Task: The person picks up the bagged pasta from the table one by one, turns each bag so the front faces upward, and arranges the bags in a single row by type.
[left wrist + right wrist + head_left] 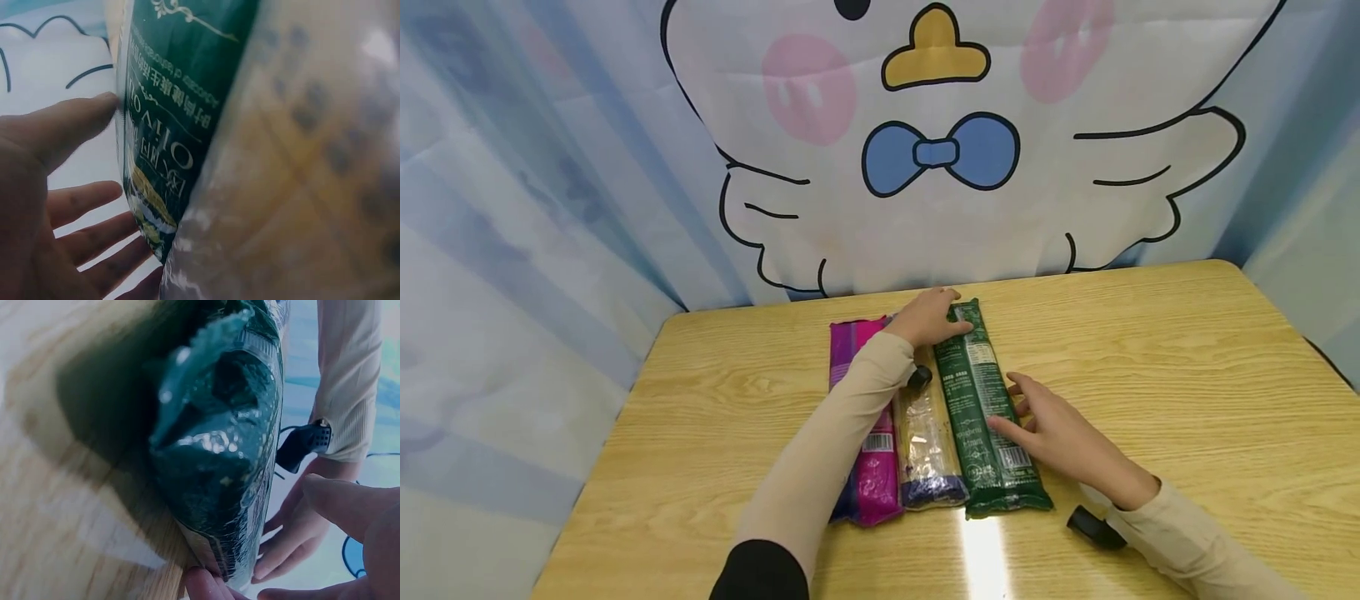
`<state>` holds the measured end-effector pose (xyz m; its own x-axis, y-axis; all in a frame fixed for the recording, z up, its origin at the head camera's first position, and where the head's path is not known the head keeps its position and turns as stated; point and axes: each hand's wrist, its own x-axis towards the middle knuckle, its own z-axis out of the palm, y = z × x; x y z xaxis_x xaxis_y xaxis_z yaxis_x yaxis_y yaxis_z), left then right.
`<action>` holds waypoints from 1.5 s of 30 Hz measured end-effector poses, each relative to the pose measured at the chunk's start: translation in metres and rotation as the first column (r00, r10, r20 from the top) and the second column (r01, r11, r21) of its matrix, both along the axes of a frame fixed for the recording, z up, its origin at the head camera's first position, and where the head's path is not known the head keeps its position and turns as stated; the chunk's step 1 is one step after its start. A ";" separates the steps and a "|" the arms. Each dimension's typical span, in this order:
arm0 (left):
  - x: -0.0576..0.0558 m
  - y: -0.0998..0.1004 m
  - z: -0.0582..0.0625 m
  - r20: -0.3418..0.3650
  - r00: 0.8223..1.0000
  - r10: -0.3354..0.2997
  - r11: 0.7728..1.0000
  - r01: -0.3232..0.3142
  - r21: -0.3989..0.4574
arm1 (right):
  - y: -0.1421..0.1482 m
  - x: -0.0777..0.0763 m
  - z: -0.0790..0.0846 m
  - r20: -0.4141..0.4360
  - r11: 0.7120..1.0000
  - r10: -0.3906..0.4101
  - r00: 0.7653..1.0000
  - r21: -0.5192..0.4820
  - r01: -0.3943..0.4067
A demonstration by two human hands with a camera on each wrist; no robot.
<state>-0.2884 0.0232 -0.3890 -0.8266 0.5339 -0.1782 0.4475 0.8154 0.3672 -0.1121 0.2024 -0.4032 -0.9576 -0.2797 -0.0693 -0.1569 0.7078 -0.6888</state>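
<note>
Left of the green packet (981, 408), the left sleeve (823, 450) hides part of the pink packet (877, 479), the left hand (925, 317) much of the clear packet's (927, 437) far end. Beyond the green packet, the curtain figure (940, 233) is cut off above.

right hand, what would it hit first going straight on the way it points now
Most likely the green packet: the right hand points toward its long side and sits at or very near it; exact contact is unclear.

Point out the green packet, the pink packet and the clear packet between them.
Green packet (976, 402), head view: middle of its printed face.
Pink packet (878, 479), head view: its lower part.
Clear packet (928, 439), head view: see-through part above its dark blue end.
</note>
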 end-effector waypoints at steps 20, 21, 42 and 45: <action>-0.004 0.002 -0.003 -0.003 1.000 0.020 0.998 -0.020 0.053 | -0.008 -0.005 0.002 0.002 0.996 -0.035 0.999 0.088 0.035; -0.004 0.002 -0.004 -0.005 1.000 0.022 0.998 -0.022 0.058 | -0.008 -0.005 0.002 0.010 0.995 -0.036 0.999 0.089 0.035; -0.003 -0.003 -0.007 -0.001 0.999 0.053 0.978 -0.051 0.205 | -0.002 -0.011 0.001 0.174 0.984 -0.057 0.983 -0.159 0.085; -0.002 -0.003 -0.008 0.014 0.999 0.052 0.971 -0.054 0.233 | -0.003 -0.009 0.002 0.186 0.977 -0.059 0.981 -0.192 0.096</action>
